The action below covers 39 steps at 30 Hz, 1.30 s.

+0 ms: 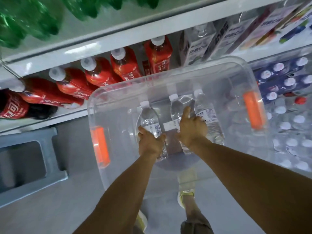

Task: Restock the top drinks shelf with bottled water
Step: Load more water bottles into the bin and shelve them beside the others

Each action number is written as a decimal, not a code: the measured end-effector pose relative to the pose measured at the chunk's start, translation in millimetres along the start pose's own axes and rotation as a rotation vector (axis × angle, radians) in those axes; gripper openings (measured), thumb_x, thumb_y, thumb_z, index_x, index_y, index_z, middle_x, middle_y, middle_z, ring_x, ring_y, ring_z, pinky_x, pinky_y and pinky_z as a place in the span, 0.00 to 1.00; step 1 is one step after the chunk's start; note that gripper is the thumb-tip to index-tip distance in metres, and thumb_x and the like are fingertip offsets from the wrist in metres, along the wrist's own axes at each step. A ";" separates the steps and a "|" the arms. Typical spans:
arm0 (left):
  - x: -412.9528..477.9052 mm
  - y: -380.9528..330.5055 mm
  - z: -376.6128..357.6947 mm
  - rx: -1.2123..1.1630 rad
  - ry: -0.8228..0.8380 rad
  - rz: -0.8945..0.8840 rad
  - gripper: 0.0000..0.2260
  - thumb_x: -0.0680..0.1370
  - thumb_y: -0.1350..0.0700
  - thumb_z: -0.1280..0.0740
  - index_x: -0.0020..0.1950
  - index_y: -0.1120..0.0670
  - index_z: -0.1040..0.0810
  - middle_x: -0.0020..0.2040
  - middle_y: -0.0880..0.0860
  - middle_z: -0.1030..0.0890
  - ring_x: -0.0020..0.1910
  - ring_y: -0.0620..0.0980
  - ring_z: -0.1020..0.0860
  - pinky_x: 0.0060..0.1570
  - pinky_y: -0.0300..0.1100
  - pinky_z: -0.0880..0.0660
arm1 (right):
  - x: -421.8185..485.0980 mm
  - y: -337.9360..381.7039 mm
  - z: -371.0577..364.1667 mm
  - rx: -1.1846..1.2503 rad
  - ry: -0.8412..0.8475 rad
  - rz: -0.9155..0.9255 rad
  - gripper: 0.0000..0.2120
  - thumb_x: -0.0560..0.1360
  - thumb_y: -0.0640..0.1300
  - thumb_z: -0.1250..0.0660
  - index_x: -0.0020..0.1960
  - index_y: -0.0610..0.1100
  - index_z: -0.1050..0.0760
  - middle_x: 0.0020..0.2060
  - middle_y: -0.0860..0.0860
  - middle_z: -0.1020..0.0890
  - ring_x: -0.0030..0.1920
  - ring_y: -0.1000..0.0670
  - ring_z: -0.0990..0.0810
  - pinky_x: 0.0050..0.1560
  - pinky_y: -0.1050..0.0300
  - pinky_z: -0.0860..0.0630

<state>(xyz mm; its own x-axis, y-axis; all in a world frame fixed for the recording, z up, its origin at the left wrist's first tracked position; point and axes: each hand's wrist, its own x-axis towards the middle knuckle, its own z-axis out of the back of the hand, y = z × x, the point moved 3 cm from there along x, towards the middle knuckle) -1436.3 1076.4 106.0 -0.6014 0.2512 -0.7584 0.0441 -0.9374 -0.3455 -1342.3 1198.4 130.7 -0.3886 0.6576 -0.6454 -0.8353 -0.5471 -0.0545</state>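
risk 1: the right hand (192,130) lies across two smooth bottles at once; lifted together, one could probably slip out and fall back into the bin.
risk 2: the bottles are thin and soft-walled, so a hard squeeze would likely dent them or loosen the hold.
risk 3: a bottle lifted at a slant could knock the rim of the clear plastic bin (118,92) or the red-labelled drink bottles (125,63) just beyond it.
left hand (151,144): forearm stretched forward and down; fingers and thumb curled round the lower body of the left water bottle (149,119).
right hand: forearm reaching in from the near right; palm over the middle water bottle (176,108), one digit stretched up along it, the others curled toward the right water bottle (206,115); whether it holds both cannot be told.
water bottles: all three inside the bin, caps toward the shelves, left one set apart from the other two.
bin: in front of the shelves, an orange handle (99,146) at each end.
stage (judged): picking up stock; none of these three is shelved yet.
far shelf: green bottles (25,22), blurred.
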 end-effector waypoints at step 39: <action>-447.1 -166.0 364.2 -0.814 0.037 -0.728 0.34 0.62 0.45 0.21 0.66 0.48 0.25 0.56 0.49 0.15 0.57 0.50 0.18 0.63 0.55 0.26 | -372.7 0.4 440.1 1.378 0.075 0.751 0.41 0.58 0.41 0.19 0.68 0.42 0.31 0.55 0.46 0.16 0.57 0.46 0.17 0.64 0.46 0.24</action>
<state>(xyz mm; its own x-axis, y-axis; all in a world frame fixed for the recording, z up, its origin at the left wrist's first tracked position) -1465.2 1031.8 703.7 -0.6737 0.7006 -0.2354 0.2100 -0.1239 -0.9698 -1369.0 1181.0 706.4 -0.8775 0.4142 -0.2418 -0.1824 0.1781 0.9670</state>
